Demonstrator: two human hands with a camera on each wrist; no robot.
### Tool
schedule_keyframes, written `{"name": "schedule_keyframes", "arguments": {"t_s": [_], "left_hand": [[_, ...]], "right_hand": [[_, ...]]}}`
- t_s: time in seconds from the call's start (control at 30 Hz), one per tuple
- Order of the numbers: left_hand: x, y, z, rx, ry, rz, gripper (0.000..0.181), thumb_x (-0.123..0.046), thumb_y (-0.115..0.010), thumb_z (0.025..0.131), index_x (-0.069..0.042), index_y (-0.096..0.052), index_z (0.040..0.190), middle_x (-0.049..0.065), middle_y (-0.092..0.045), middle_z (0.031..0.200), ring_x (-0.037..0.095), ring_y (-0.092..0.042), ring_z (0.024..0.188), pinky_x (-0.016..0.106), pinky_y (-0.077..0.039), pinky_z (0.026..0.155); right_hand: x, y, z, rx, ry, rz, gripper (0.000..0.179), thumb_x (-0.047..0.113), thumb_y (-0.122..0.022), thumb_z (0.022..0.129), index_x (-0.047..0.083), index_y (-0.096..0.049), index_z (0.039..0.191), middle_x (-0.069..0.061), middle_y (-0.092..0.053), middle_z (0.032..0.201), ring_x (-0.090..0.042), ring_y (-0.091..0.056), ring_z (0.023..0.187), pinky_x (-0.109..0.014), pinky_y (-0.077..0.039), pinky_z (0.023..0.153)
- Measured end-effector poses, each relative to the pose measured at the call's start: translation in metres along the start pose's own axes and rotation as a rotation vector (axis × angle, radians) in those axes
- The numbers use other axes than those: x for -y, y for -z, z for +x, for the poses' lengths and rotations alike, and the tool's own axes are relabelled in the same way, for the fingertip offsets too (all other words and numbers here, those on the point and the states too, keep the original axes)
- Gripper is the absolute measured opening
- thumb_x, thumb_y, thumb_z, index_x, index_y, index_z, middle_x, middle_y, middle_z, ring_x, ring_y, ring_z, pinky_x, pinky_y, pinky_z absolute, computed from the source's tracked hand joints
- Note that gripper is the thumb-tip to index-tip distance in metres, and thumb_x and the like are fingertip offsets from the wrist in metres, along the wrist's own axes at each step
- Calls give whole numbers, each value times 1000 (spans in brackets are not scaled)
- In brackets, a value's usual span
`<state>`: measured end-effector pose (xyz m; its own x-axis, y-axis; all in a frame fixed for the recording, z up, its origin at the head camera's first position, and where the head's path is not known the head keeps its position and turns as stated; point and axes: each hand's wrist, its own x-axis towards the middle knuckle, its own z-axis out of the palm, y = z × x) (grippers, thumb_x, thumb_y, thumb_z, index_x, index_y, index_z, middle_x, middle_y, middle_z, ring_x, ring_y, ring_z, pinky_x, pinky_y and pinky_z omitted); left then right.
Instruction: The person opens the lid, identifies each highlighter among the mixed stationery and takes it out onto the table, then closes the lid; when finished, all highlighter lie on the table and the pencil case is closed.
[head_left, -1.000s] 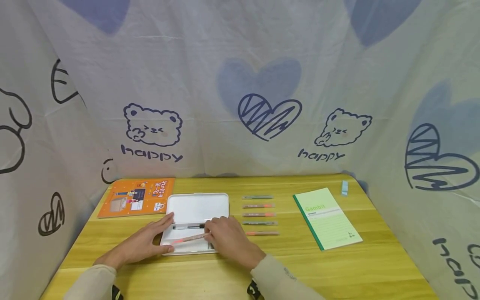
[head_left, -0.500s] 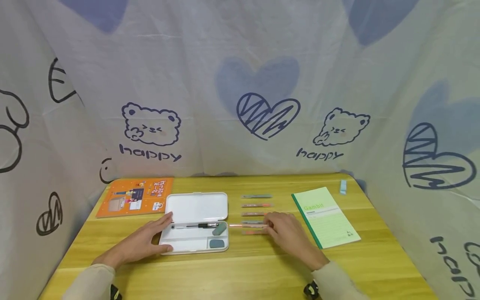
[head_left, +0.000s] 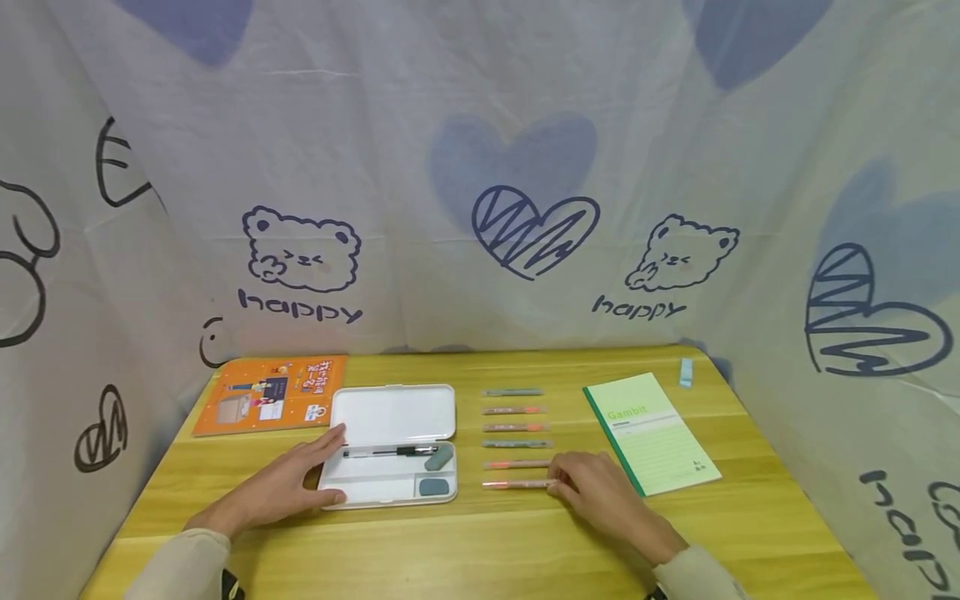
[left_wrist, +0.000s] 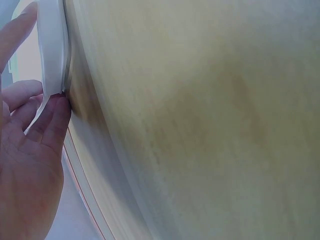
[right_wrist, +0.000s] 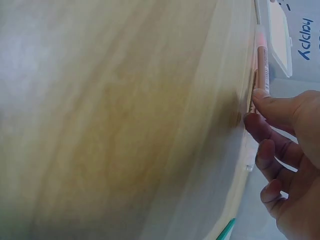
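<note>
A white pencil case point(head_left: 393, 414) lies with its lid raised flat behind its tray. My left hand point(head_left: 296, 479) holds its left side, thumb at the front corner and fingers farther back; the left wrist view shows fingertips against the case wall point(left_wrist: 54, 50). Inside are a black-capped clear pen point(head_left: 375, 452), a grey-green eraser point(head_left: 438, 457) and a second grey-green piece point(head_left: 433, 487) in a small compartment. My right hand point(head_left: 600, 492) pinches the right end of a brown pen with an orange-pink tip point(head_left: 513, 484), the nearest of a column of pens. That pen lies on or just above the tabletop.
Several brown and grey-green pens point(head_left: 514, 427) lie parallel right of the case. A pale green notebook point(head_left: 660, 437) rests farther right, with a small light-blue item point(head_left: 686, 372) behind it. An orange booklet point(head_left: 262, 396) lies back left. Printed curtains point(head_left: 405, 167) surround the table.
My right hand has carried the pen from over the case to the right, then down to the front of the pen column. The left hand has stayed on the case.
</note>
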<state>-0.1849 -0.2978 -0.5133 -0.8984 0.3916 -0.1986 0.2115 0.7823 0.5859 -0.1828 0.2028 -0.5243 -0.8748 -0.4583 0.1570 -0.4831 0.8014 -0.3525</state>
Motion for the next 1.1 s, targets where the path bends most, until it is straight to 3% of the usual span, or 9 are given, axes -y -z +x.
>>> {"name": "schedule_keyframes", "arguments": {"t_s": [0.27,0.57,1.1], "left_hand": [[0,-1,1,0,4,-9,102,-60,-78,95,-8,-34,171,13,-19,183,54,-25,163,78,-24,128],[2,-1,1,0,1,-13,102,-60,-78,96,-8,-34,171,13,-19,183,54,-24,163,78,-23,128],[0,-1,0,4,9,-17,101,-59,-78,96,-8,-34,171,13,-19,183,55,-24,163,78,-23,128]], "right_hand": [[-1,-2,-1,51,-16,14,7,26,-83,98,27,-76,95,21,-59,78,4,-46,66,-38,-48,76],[-4,-1,-1,64,-8,23,6,28,-82,99,24,-77,99,20,-61,81,5,-48,68,-24,-41,66],[-7,-1,-3,61,3,71,10,29,-83,98,22,-77,103,19,-61,81,5,-47,66,-19,-42,60]]}}
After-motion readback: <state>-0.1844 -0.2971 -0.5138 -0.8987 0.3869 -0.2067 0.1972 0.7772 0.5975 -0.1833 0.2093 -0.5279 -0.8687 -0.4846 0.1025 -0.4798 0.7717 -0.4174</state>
